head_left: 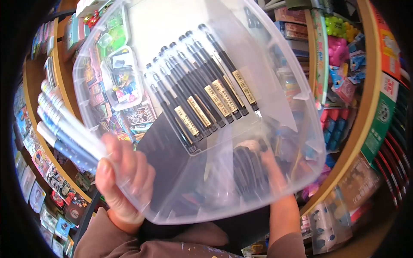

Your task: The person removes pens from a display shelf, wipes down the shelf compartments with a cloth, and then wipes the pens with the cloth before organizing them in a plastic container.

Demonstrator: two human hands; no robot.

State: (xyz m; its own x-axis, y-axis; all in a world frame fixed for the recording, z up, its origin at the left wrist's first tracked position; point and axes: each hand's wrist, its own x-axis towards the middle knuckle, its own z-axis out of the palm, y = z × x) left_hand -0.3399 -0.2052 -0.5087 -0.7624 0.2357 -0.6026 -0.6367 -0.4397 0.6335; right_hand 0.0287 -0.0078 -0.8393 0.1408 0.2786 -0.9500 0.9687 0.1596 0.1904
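Observation:
A clear plastic bin (307,172) fills the middle of the view, tilted toward me. Several black pens (189,81) with pale printed labels lie side by side in it. My left hand (122,176) is closed at the bin's left edge, around a bundle of white and blue pens (69,129) that stick out to the upper left. Its fingers also press against the bin's wall. Seen through the clear plastic, my right hand (254,148) is under or behind the bin at the lower right, blurred, its fingers unclear.
Wooden shelves with cards and small packets (56,172) stand on the left. On the right is a curved shelf edge (357,146) with colourful toys (337,47) and packets behind it. A small clear tray (124,77) of trinkets lies beyond the bin.

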